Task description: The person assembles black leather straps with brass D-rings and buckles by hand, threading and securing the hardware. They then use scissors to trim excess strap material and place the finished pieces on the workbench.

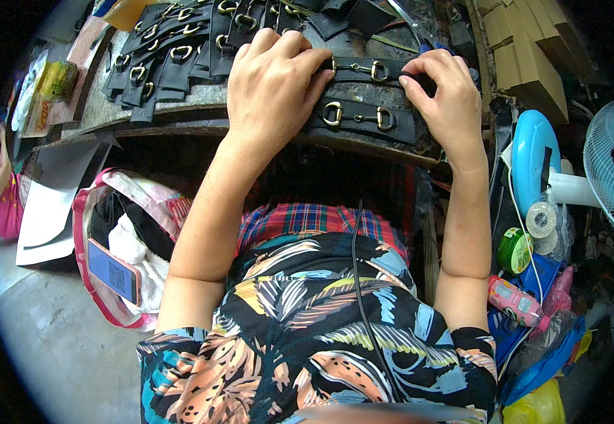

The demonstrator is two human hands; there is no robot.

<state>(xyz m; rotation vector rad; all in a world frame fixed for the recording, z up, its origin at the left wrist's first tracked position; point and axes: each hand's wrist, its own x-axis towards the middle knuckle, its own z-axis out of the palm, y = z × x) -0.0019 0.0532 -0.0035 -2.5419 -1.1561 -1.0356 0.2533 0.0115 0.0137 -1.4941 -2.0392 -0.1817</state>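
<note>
A black leather-like strap (390,71) with gold-coloured metal rings and a link lies across the workbench between my hands. My left hand (271,88) is closed on its left end, thumb and fingers beside the ring there. At the other end my right hand (448,95) pinches the strap between thumb and forefinger. A second similar strap (370,121) rests nearer me on the bench edge, with gold D-shaped rings; neither hand touches it. To the left of my left hand, several more black straps (173,71) with metal rings lie overlapping in rows.
Black flat pieces (367,18) lie at the back of the bench. Cardboard boxes (533,60) and a fan (603,166) stand on the right, above a pink bottle (515,300). At left, a bag (84,244) holds a phone (114,272) and white cloth. Another person (7,201) is far left.
</note>
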